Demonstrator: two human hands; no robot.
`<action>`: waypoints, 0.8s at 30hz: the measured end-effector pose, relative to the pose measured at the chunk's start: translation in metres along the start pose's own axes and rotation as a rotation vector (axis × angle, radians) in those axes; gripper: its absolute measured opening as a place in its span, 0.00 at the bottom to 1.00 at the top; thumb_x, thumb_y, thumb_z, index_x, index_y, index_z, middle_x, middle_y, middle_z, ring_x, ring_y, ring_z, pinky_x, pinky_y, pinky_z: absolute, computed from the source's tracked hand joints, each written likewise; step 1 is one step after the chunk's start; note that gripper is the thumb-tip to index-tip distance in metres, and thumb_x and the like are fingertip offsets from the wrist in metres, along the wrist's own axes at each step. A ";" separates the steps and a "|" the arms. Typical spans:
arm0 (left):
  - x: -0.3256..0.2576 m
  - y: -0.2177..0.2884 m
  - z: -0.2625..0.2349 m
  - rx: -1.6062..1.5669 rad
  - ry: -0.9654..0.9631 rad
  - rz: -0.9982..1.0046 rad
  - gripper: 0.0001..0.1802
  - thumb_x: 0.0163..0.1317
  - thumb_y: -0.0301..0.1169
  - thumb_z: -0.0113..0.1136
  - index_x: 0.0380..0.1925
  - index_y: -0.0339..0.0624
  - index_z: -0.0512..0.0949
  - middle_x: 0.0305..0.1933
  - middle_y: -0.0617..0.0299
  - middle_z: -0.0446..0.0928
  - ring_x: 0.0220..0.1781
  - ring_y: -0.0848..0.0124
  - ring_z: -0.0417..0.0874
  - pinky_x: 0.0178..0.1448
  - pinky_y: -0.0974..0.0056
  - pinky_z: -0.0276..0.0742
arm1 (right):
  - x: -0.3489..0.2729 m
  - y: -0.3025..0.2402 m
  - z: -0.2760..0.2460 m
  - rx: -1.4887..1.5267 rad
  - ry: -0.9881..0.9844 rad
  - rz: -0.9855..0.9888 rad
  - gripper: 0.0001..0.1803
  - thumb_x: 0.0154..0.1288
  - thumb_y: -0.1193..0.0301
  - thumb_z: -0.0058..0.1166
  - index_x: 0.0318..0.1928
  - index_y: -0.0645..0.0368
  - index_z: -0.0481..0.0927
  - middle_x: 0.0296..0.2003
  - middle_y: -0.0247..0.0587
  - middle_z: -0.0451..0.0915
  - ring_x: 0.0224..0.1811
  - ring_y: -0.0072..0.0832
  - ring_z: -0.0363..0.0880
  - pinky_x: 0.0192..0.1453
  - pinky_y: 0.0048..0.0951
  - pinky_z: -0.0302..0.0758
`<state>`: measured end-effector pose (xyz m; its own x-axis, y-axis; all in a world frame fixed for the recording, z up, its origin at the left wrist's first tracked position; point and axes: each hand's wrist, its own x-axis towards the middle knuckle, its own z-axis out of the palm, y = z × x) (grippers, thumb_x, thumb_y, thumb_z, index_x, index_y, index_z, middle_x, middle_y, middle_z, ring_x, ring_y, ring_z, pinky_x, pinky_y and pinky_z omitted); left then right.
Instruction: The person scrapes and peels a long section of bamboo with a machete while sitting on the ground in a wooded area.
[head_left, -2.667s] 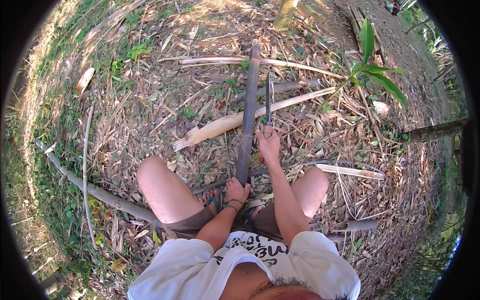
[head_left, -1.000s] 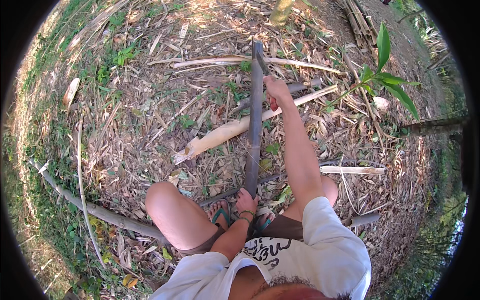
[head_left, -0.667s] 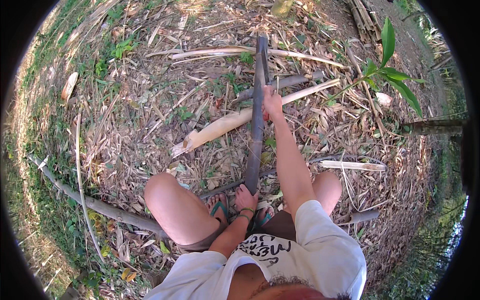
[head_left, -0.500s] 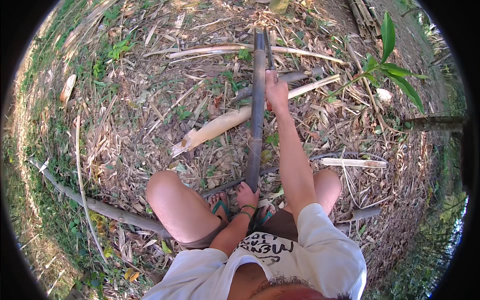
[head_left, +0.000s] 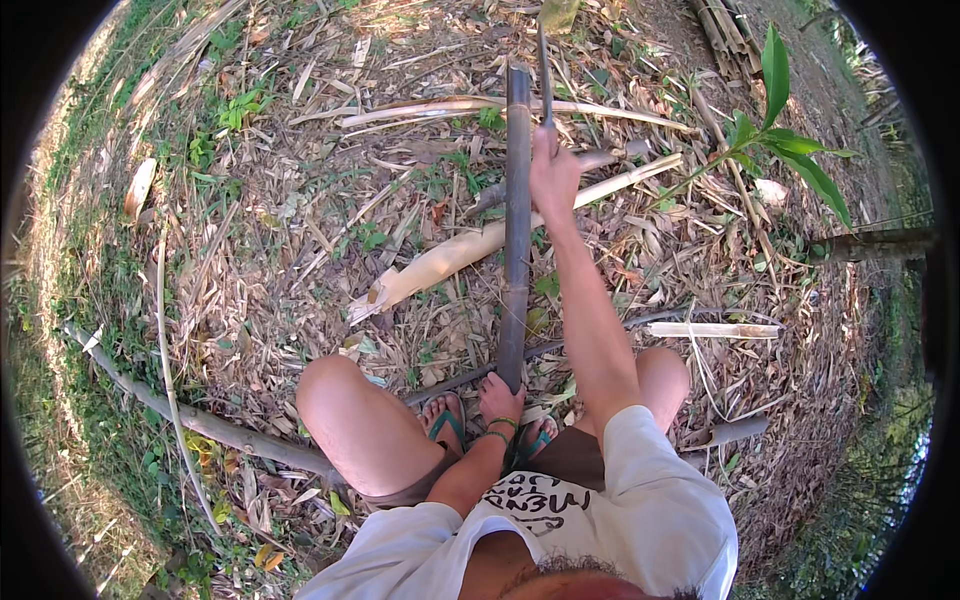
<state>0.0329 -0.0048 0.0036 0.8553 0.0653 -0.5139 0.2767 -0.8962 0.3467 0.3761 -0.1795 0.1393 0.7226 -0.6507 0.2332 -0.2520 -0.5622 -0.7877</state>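
Observation:
My left hand (head_left: pixel 500 399) is wrapped around the near end of a dark bamboo pole (head_left: pixel 516 220), close to my feet. The pole stretches away from me, with its far end at the top middle. In my right hand (head_left: pixel 553 178) is a long knife (head_left: pixel 545 75), gripped by its handle, which the fingers mostly cover. Its dark, narrow blade points away from me, seen nearly edge-on, just right of the pole's far end with a small gap between. A pale split bamboo piece (head_left: pixel 430 268) lies on the ground beneath the pole.
Dry leaves and bamboo shavings cover the ground. A long grey pole (head_left: pixel 230 432) lies at the left, and a short split strip (head_left: pixel 712 330) at the right. A green leafy plant (head_left: pixel 770 140) stands at the far right. Bundled bamboo (head_left: pixel 722 35) lies beyond.
The knife blade has swung from against the bamboo's far end to slightly right and farther out, with my right hand rising a little. My left hand keeps its hold.

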 end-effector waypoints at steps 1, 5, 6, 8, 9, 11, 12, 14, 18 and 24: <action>-0.002 -0.010 0.005 -0.008 0.001 -0.051 0.35 0.50 0.46 0.75 0.48 0.38 0.66 0.49 0.48 0.75 0.55 0.47 0.79 0.52 0.48 0.83 | 0.014 -0.072 -0.024 0.225 -0.037 -0.094 0.35 0.73 0.44 0.48 0.23 0.65 0.78 0.15 0.41 0.76 0.20 0.29 0.78 0.26 0.35 0.72; 0.000 -0.012 0.011 -0.019 -0.007 0.015 0.37 0.49 0.45 0.77 0.48 0.37 0.66 0.51 0.46 0.74 0.56 0.46 0.77 0.54 0.48 0.82 | 0.080 -0.198 -0.177 0.679 -0.224 -0.500 0.22 0.73 0.50 0.52 0.34 0.57 0.78 0.24 0.44 0.80 0.24 0.31 0.77 0.33 0.34 0.75; -0.001 -0.010 0.008 -0.017 -0.023 0.002 0.37 0.49 0.45 0.77 0.49 0.36 0.66 0.51 0.46 0.74 0.56 0.46 0.77 0.54 0.48 0.82 | 0.075 -0.195 -0.180 0.714 -0.105 -0.568 0.21 0.73 0.51 0.52 0.36 0.58 0.78 0.26 0.45 0.80 0.26 0.33 0.78 0.35 0.35 0.75; -0.003 -0.008 0.005 -0.018 -0.049 -0.029 0.37 0.49 0.45 0.77 0.49 0.36 0.66 0.51 0.46 0.74 0.56 0.46 0.77 0.54 0.48 0.82 | 0.051 -0.167 -0.150 0.773 0.243 -0.639 0.21 0.74 0.53 0.51 0.39 0.61 0.78 0.29 0.49 0.81 0.30 0.37 0.79 0.39 0.38 0.77; -0.003 -0.006 0.005 -0.024 -0.052 -0.041 0.37 0.49 0.46 0.76 0.49 0.36 0.66 0.51 0.46 0.74 0.56 0.46 0.77 0.54 0.48 0.82 | 0.039 -0.138 -0.114 0.764 0.335 -0.611 0.21 0.74 0.54 0.51 0.40 0.62 0.78 0.30 0.50 0.82 0.32 0.39 0.79 0.41 0.40 0.77; -0.004 -0.007 -0.002 -0.010 -0.067 -0.011 0.36 0.50 0.46 0.75 0.49 0.36 0.66 0.51 0.46 0.74 0.56 0.46 0.78 0.54 0.48 0.82 | 0.011 -0.028 -0.028 0.377 0.296 -0.395 0.21 0.75 0.56 0.50 0.44 0.65 0.78 0.34 0.53 0.83 0.35 0.43 0.81 0.46 0.43 0.78; -0.009 -0.004 -0.002 -0.005 -0.077 -0.011 0.36 0.51 0.46 0.75 0.49 0.36 0.66 0.51 0.46 0.74 0.56 0.46 0.78 0.54 0.48 0.82 | -0.008 0.020 -0.004 0.134 0.143 -0.279 0.21 0.75 0.56 0.49 0.45 0.66 0.78 0.35 0.55 0.83 0.37 0.45 0.81 0.48 0.44 0.79; -0.004 -0.007 -0.005 0.004 -0.072 -0.044 0.35 0.51 0.46 0.74 0.49 0.37 0.66 0.51 0.46 0.74 0.56 0.47 0.78 0.54 0.48 0.82 | -0.038 0.048 0.018 -0.020 -0.154 -0.086 0.23 0.75 0.55 0.48 0.47 0.67 0.78 0.38 0.56 0.84 0.42 0.46 0.82 0.51 0.46 0.79; -0.010 -0.020 0.009 -0.026 -0.060 -0.042 0.36 0.51 0.47 0.74 0.49 0.36 0.66 0.51 0.45 0.74 0.55 0.46 0.78 0.55 0.47 0.81 | -0.050 0.045 0.039 -0.210 -0.700 0.325 0.29 0.74 0.47 0.41 0.48 0.65 0.75 0.40 0.56 0.85 0.52 0.44 0.84 0.57 0.50 0.75; 0.000 -0.023 0.005 -0.096 -0.060 0.067 0.36 0.50 0.47 0.73 0.48 0.34 0.66 0.49 0.41 0.75 0.55 0.43 0.77 0.56 0.45 0.78 | -0.033 0.059 0.032 -0.382 -0.893 0.234 0.24 0.67 0.55 0.51 0.52 0.61 0.73 0.36 0.61 0.84 0.39 0.51 0.86 0.45 0.45 0.82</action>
<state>0.0244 0.0139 -0.0085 0.8462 -0.0223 -0.5325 0.2630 -0.8516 0.4535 0.3586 -0.1749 0.0668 0.8078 -0.2318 -0.5420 -0.5265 -0.6971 -0.4866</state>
